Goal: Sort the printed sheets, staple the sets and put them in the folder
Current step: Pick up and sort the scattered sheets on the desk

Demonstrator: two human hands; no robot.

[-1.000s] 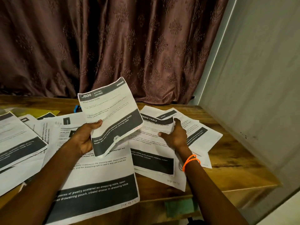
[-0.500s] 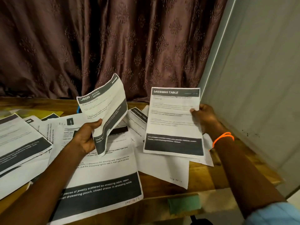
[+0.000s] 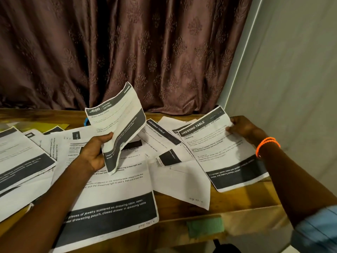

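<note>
From the head view, a curled kitchen sheet was held upright in the left hand, its thumb and fingers clasped round the lower edge. A "Dressing Table" sheet was pinched at its top corner by the right hand and held low over the wooden surface, above the scattered sheets. Sorting was judged to be under way, with nothing stapled. Next, each held sheet would need to be matched to its heading's pile. No stapler could be made out; a yellow edge far left may be the folder.
</note>
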